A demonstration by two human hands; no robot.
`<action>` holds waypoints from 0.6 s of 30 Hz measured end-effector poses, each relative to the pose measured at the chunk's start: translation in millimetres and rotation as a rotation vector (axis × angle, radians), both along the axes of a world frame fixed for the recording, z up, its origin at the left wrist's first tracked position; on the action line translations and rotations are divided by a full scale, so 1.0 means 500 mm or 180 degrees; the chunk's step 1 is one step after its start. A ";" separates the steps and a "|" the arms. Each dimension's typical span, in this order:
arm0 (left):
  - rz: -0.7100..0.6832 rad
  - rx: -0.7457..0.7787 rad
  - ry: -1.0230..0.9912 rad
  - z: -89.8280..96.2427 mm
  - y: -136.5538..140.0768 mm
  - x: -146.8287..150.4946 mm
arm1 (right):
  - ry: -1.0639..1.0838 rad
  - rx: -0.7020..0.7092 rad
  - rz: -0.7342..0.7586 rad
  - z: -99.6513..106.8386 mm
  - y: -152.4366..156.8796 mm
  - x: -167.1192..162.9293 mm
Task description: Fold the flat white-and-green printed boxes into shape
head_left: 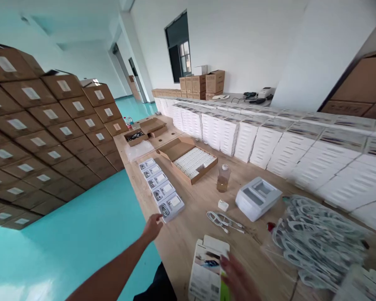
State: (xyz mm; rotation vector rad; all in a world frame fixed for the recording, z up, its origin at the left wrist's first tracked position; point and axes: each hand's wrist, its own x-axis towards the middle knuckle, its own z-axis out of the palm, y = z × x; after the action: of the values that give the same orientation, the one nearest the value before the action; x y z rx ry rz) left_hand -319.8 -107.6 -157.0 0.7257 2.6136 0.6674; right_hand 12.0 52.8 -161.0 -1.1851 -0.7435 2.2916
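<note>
At the near end of a row of several light-grey trays (170,207), each holding a coiled cable and a white adapter, is my left hand (153,228). Its thumb and forefinger are apart, close by the nearest tray's corner; I cannot tell whether they touch it. My right hand (238,274), smeared by motion, is at the right edge of a flattened white printed box (208,267); its grip is unclear. Beyond lie loose white cables (222,220) and a white adapter (223,205). A stack of empty-looking grey inserts (250,205) stands to the right.
An open carton of white adapters (192,161) and a bottle (223,179) stand on the wooden table (188,225). Bagged cables (313,238) lie right. Stacked white boxes (269,144) line the back. Brown cartons (50,138) are piled left across the floor.
</note>
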 end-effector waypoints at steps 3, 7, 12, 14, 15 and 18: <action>-0.0610 -0.0071 0.0273 -0.005 -0.007 -0.156 | 0.0251 -0.0488 0.0373 -0.025 -0.060 -0.165; -0.1480 -0.0067 0.0293 -0.035 -0.007 -0.256 | 0.0042 -0.0633 0.0375 -0.050 -0.078 -0.426; -0.1910 -0.0185 0.0482 -0.036 -0.017 -0.243 | -0.0583 -0.0309 0.0273 -0.057 -0.106 -0.603; -0.1854 -0.0060 0.0285 -0.026 -0.018 -0.237 | -0.0763 -0.0138 0.0039 -0.055 -0.128 -0.608; -0.1843 0.0061 0.0197 -0.021 -0.016 -0.239 | -0.0795 -0.0049 -0.0085 -0.053 -0.137 -0.602; -0.1663 0.0383 -0.0012 -0.004 -0.005 -0.265 | -0.0657 0.0250 -0.0372 -0.043 -0.143 -0.595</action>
State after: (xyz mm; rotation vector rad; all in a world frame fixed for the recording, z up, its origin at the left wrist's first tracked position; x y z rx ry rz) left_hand -452.1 -110.1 -158.9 1.3714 2.2423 0.6586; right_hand -285.6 -18.8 -182.3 -1.4042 -0.8074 2.0479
